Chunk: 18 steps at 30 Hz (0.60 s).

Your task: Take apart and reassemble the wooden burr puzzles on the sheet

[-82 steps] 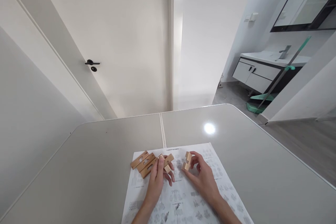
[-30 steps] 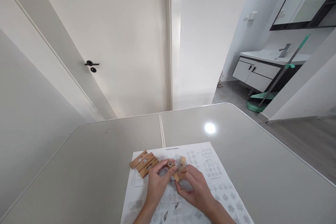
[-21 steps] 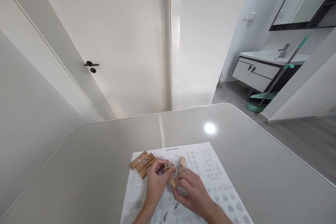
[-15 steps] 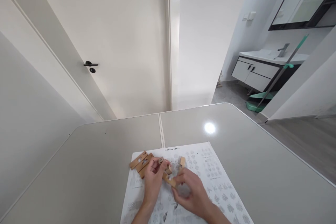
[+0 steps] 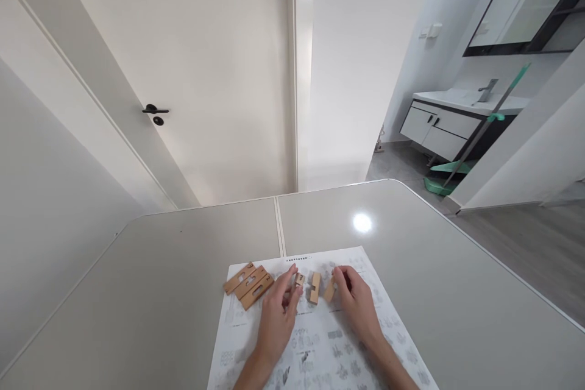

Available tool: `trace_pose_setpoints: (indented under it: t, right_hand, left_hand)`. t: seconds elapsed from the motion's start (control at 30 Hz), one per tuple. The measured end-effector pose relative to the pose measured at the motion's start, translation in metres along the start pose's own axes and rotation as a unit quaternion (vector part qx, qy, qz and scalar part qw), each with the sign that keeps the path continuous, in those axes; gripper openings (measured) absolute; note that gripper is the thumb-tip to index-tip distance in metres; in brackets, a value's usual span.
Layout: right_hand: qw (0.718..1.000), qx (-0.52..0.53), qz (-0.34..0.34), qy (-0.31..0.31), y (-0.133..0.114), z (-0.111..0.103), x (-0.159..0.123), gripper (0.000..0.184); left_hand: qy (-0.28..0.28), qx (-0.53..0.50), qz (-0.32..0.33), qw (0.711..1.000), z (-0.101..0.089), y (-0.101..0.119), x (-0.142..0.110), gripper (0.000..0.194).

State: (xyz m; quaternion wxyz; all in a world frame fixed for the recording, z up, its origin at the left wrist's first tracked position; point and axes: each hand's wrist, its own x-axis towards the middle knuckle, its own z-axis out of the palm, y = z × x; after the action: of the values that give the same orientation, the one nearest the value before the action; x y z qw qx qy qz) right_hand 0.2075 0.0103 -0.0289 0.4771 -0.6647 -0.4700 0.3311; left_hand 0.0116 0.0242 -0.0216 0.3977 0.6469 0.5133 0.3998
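Observation:
A printed instruction sheet (image 5: 320, 347) lies on the grey table (image 5: 159, 292). Three flat notched wooden pieces (image 5: 249, 285) lie side by side at the sheet's far left corner. My left hand (image 5: 278, 317) rests on the sheet, fingertips pinching a small wooden block (image 5: 299, 280). My right hand (image 5: 359, 304) pinches another small wooden piece (image 5: 329, 290) against the sheet. Between the hands a third notched wooden piece (image 5: 314, 287) lies free on the paper.
The table has a seam (image 5: 277, 228) down its middle and a rounded far right corner. Behind it stand a white door with a black handle (image 5: 154, 113) and a wall. A vanity cabinet (image 5: 445, 128) and a green mop (image 5: 457, 164) are at the right.
The hands held the small pieces joined together above the sheet. They have moved apart and lowered, and the pieces now lie separated on the paper.

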Motion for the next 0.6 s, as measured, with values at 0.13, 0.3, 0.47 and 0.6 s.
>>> trace_pose_setpoints:
  t: [0.13,0.3,0.47,0.6]
  right_hand:
    - [0.995,-0.084,-0.048,-0.011,0.003,0.004,0.000,0.041]
    - [0.986,-0.143,-0.087,-0.008,0.005,0.008,-0.002,0.041]
    - [0.982,-0.162,-0.098,-0.018,0.009,0.013,-0.001,0.036]
    - [0.982,-0.153,-0.106,-0.021,0.007,0.012,-0.001,0.034]
  left_hand:
    - [-0.006,0.088,0.013,0.996,0.000,-0.004,-0.002,0.047]
    - [-0.035,0.151,0.085,0.984,0.001,-0.008,-0.006,0.046]
    - [-0.053,0.210,0.185,0.959,0.002,-0.010,-0.007,0.051]
    - [-0.056,0.246,0.198,0.947,0.001,-0.006,-0.007,0.049]
